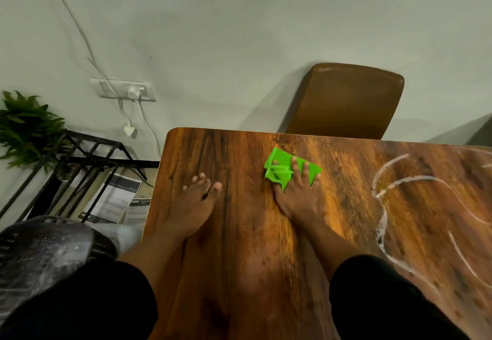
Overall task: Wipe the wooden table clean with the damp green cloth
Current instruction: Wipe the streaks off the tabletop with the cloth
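The wooden table [239, 233] fills the lower middle and right of the head view. My right hand [298, 196] presses flat on the green cloth [279, 161] near the table's far edge, fingers spread over it. My left hand [195, 201] rests flat on the bare wood near the left edge, fingers apart and holding nothing. White foamy streaks [383, 180] curve across the table's right part, to the right of the cloth. The picture is blurred by motion.
A brown chair [346, 103] stands behind the table's far edge against the wall. To the left are a black metal rack [87, 158], a green plant [24, 127], papers [117, 201] on the floor and a wall socket [125, 91] with cables.
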